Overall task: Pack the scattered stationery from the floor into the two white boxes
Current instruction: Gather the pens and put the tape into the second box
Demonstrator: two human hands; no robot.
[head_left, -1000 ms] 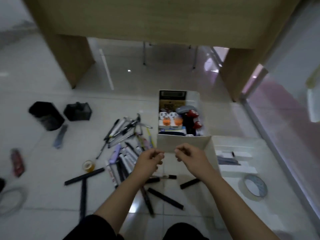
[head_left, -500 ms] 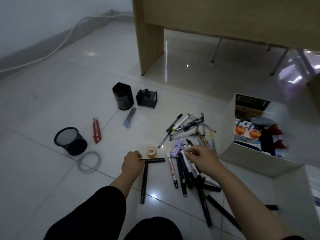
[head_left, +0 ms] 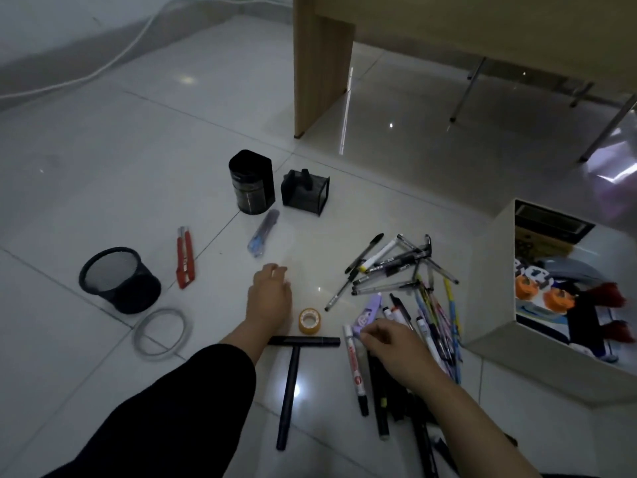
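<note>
Head view: glossy white tile floor (head_left: 103, 160) under wooden desk (head_left: 320, 63).

Three black pen holders (head_left: 251, 181) at ten to twelve o'clock; two tape rolls (head_left: 309, 320); one red cutter (head_left: 185, 257); one blue cutter (head_left: 263, 232); one white box (head_left: 496, 281) at three; roughly thirty pens (head_left: 389, 263), the overlapping pile defying an exact count.

I'm seeing glossy white floor (head_left: 172, 139) tiles throwing back glare. The round pen cup (head_left: 119, 279) is black wire mesh, the bench (head_left: 320, 63) matt wood-grain laminate, the tape roll (head_left: 309, 320) shiny amber plastic.
</note>
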